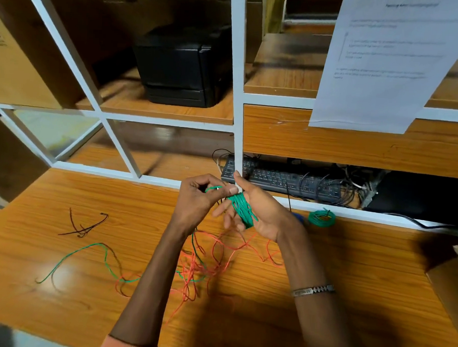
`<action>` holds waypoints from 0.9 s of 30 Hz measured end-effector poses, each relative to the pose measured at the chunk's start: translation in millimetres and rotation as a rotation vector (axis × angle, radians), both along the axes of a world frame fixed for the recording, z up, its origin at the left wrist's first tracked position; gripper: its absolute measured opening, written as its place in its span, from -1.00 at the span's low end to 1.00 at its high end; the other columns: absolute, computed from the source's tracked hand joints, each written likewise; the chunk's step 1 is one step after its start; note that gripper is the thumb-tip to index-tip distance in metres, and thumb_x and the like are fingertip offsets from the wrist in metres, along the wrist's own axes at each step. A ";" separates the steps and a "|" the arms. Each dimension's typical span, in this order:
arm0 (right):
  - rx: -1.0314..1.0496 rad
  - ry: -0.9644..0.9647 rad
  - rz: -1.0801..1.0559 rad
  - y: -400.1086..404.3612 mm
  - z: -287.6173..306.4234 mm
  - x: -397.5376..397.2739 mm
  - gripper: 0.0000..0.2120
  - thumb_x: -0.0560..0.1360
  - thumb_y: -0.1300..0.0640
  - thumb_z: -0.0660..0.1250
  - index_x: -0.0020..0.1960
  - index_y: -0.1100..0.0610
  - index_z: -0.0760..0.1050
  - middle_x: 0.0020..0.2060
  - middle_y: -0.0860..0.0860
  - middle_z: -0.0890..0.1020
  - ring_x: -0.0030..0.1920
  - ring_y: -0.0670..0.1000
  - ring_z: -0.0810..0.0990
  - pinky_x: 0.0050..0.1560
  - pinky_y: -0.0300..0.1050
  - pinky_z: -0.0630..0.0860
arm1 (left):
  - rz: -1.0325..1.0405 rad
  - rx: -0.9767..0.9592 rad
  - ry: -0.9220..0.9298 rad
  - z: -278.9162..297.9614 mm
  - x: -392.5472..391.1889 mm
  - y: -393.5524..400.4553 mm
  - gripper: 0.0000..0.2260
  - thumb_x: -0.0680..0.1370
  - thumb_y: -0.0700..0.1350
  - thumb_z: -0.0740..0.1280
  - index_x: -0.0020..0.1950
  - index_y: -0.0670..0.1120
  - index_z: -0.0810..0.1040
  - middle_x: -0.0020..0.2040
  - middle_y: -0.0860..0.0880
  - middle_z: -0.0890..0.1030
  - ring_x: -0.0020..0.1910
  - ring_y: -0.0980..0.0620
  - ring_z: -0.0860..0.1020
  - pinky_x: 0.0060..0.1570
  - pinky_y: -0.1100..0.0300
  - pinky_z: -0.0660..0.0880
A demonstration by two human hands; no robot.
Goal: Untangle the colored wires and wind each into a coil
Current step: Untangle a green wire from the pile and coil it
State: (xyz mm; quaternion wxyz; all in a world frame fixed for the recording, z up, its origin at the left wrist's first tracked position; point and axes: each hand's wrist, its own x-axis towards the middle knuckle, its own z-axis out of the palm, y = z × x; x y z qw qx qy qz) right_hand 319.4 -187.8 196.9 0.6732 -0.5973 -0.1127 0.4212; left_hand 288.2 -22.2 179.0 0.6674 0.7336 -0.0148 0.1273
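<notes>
One finished green coil (322, 218) on the table (61, 204). One green wire (243, 210) wound round the right hand (257, 214), fingers spread; left hand (197, 198) pinches its end. Loose: red tangle (218, 260), one black wire (85, 227).

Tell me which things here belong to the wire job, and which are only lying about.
Belong to the job:
- green wire being wound around the right hand, fed by the left hand
- finished green coil
- orange wire tangle
- dark wire

Only lying about:
- keyboard
- black printer
- paper sheet
- cardboard box
</notes>
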 end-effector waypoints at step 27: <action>-0.582 -0.497 -0.581 70.2 11.5 32.4 -0.68 0.71 -0.04 0.18 0.28 0.16 0.52 0.17 0.10 0.63 0.22 0.04 0.62 0.16 -0.15 0.47 | 0.029 0.656 -0.265 -33.0 36.9 94.0 -0.78 0.59 0.14 0.42 -0.17 0.05 0.58 -0.21 0.08 0.59 -0.16 0.05 0.53 -0.07 -0.02 0.48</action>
